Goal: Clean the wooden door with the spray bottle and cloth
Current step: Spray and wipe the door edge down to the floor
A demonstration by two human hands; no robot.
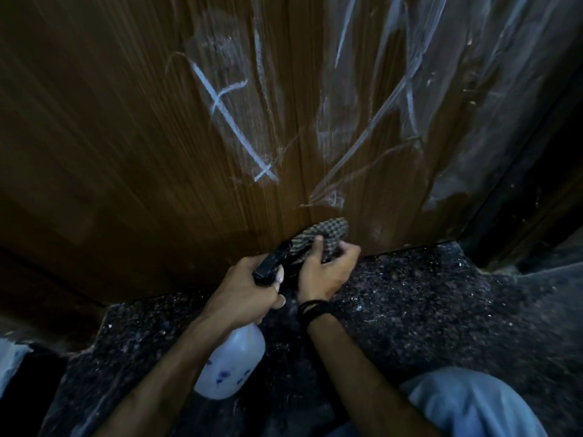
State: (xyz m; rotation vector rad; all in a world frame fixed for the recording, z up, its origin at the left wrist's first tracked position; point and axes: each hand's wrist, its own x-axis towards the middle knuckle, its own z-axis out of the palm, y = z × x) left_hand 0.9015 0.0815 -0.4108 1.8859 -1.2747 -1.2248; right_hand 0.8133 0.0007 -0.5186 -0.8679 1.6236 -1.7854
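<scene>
Gripping spray bottle (232,364) by its neck with left hand (249,287), fingers curled round under the black trigger head (273,263), nozzle aimed at the door's bottom edge. Pressing checked cloth (321,238) against wooden door (126,137) with right hand (326,269), fingers curled over the cloth, just right of the nozzle. Wearing black wristband (314,310) on right wrist. Showing white chalk marks (233,121) above the cloth. Lying below the door: dark speckled floor (441,294).
</scene>
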